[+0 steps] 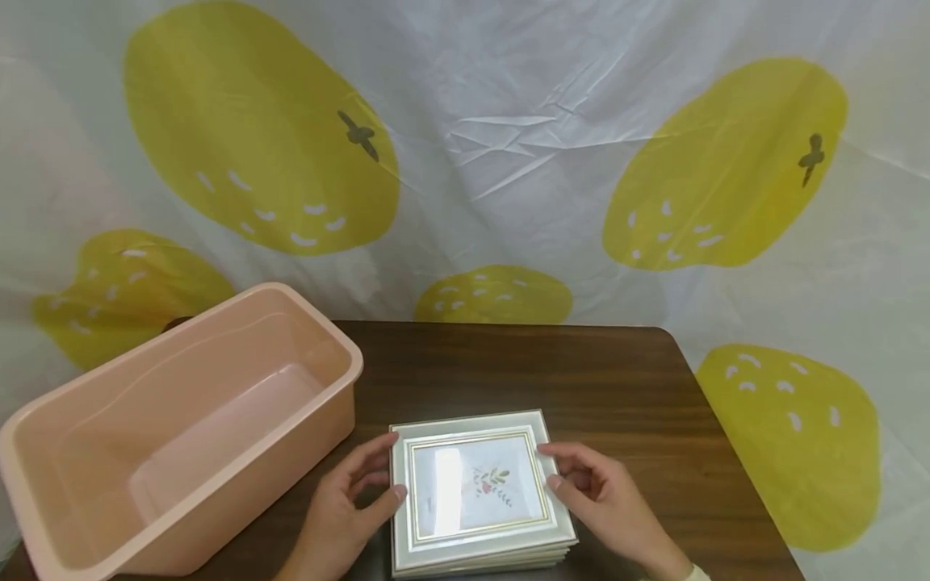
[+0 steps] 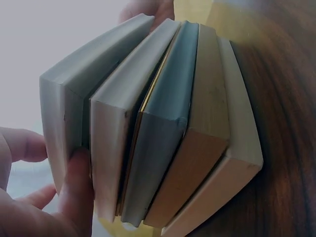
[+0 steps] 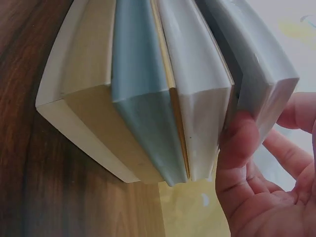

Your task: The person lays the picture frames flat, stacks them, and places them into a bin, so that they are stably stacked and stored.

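A white picture frame (image 1: 475, 488) with a thin gold inner line and a small floral print lies on top of a stack of several similar frames (image 2: 163, 133) at the table's front. My left hand (image 1: 349, 500) grips its left edge, and my right hand (image 1: 606, 500) grips the right edge. In both wrist views a fingertip sits in the gap under the top frame, with other fingers on its far side. The edges below are white, bluish-grey and cream, with gold slivers between some of them.
A pink plastic bin (image 1: 254, 492), with nothing seen inside, stands left of the stack, close to my left hand. The dark wooden table (image 1: 530, 363) has rounded corners. Behind it hangs a white curtain (image 1: 508, 202) with large yellow fruit shapes.
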{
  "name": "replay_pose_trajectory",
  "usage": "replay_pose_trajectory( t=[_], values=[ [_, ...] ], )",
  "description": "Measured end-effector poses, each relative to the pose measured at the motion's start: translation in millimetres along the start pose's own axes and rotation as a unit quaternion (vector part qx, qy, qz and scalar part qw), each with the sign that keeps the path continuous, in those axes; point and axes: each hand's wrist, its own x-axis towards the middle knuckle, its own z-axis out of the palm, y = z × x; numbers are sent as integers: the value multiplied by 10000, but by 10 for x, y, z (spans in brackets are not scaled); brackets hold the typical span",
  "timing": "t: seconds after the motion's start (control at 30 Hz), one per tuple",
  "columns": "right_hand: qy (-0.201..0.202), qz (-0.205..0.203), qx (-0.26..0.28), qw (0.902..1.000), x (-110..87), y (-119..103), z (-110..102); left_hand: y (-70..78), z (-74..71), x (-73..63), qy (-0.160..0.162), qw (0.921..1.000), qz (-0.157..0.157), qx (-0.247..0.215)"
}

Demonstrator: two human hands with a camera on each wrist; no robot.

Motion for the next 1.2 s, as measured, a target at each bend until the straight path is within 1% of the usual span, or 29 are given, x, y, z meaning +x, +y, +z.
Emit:
replay_pose_trajectory(
  t=[0.03,0.07,0.1,0.23,0.27,0.33,0.57,0.67,0.77,0.9,0.97,1.03,1.2],
  values=[
    [-19,-15,26,10000,-3,-2,2,5,3,-1,58,9999,21,90],
    [-33,-55,56,10000,-5,-4,4,13,7,-2,124,9998,-34,154],
    [-30,-80,65,9999,-6,-7,5,23,12,-4,171,9996,-131,175],
    [46,-140,-10,9999,-7,-21,6,68,36,-21,342,9966,-709,235],
    [71,-146,-32,9999,-7,-23,5,74,42,-25,363,9957,-812,258],
    [96,-116,-58,9999,-7,-27,3,78,51,-33,397,9947,-895,315],
    [101,78,-74,9999,-15,-38,4,64,60,-40,412,9942,-921,370],
    [117,71,-129,9998,-24,-29,5,65,64,-43,413,9940,-922,428],
    [149,-132,-304,9993,-27,-8,3,56,66,-47,411,9940,-864,529],
    [152,-479,-791,9956,-36,21,-4,24,58,-47,406,9945,-702,660],
    [133,-561,-967,9936,-47,34,-11,8,52,-46,395,9946,-678,687],
    [110,-568,-1005,9933,-53,49,-18,-5,43,-45,371,9946,-684,681],
    [105,-589,-808,9949,-44,96,-19,-57,37,-44,305,9954,-716,553]
  ],
)
